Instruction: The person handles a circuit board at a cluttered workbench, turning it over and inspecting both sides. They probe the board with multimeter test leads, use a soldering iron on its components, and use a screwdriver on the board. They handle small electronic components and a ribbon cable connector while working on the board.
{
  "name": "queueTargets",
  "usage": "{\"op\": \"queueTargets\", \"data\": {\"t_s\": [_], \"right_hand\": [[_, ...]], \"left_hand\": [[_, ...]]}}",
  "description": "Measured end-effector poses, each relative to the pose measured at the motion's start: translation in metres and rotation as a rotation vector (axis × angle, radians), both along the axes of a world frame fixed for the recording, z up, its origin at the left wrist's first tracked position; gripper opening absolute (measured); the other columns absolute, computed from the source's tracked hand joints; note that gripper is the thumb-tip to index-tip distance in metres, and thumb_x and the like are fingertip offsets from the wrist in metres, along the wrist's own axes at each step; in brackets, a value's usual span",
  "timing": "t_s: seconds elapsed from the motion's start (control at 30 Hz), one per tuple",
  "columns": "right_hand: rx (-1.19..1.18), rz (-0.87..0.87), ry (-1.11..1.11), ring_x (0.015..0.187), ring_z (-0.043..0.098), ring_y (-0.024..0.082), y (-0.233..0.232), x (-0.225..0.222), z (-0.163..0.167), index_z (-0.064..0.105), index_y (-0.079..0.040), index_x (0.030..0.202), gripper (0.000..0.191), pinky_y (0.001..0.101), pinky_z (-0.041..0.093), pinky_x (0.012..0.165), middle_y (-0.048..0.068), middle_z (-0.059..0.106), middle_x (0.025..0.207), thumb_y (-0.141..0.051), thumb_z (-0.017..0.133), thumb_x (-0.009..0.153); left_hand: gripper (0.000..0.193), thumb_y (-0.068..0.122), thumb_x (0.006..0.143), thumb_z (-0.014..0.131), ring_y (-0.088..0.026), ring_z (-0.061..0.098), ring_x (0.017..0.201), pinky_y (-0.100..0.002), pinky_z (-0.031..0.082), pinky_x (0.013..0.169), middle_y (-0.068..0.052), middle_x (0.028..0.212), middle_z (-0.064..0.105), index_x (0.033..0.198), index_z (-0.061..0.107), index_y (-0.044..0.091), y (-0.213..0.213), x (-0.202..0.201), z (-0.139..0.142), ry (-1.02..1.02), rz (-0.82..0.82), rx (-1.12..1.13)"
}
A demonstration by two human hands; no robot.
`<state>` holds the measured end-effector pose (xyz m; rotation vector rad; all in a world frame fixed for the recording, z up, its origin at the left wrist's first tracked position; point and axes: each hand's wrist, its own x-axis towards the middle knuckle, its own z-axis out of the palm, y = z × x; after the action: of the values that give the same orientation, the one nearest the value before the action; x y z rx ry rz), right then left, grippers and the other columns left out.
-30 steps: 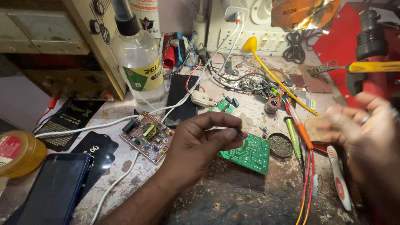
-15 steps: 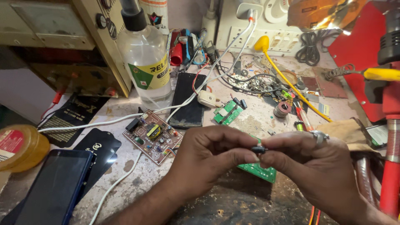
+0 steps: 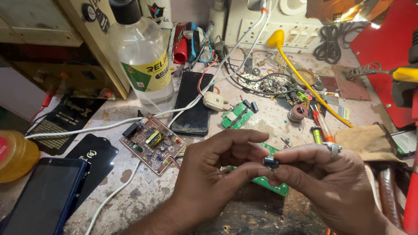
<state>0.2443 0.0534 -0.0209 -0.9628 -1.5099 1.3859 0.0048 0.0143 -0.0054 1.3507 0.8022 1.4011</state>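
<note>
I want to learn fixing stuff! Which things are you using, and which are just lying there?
In use:
- small black part, pinched between left hand and right hand
- green circuit board underneath

Lying about:
- brown circuit board
- clear bottle
- black phone
- blue phone

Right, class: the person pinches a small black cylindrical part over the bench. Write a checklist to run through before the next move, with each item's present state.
1. Small black part held by both hands: ok, the left hand and the right hand pinch it between fingertips.
2. Part's leads visible: cannot tell, the fingers hide them.
3. Green circuit board within reach: ok, it lies directly under the hands.
4. Green board unobstructed: not ok, the hands cover most of it.
5. Brown circuit board out of the way: ok, it lies apart, left of the hands.
6. White cable away from the hands: ok.
</note>
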Motion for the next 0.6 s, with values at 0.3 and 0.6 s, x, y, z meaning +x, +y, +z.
{"op": "queueTargets", "data": {"t_s": [0.3,0.6], "right_hand": [[-0.002,0.072,0.102,0.100,0.078,0.025,-0.0032,0.0005,0.0022,0.074,0.010,0.112,0.025,0.0370,0.063,0.091,0.023,0.079,0.108,0.012,0.074,0.087],[-0.041,0.058,0.122,0.099,0.077,0.026,-0.0011,-0.0033,0.0042,0.075,0.008,0.105,0.022,0.0382,0.063,0.091,0.022,0.079,0.106,0.011,0.073,0.083]], "left_hand": [[0.021,0.002,0.090,0.078,-0.013,0.078,0.092,-0.029,0.065,0.086,-0.009,0.098,0.080,0.110,0.073,-0.002,-0.0019,0.0024,-0.0023,-0.030,-0.033,-0.086],[0.039,0.002,0.092,0.076,-0.013,0.076,0.098,-0.028,0.065,0.091,-0.008,0.105,0.077,0.130,0.067,0.002,-0.0027,0.0016,-0.0006,0.040,0.023,0.045]]}}
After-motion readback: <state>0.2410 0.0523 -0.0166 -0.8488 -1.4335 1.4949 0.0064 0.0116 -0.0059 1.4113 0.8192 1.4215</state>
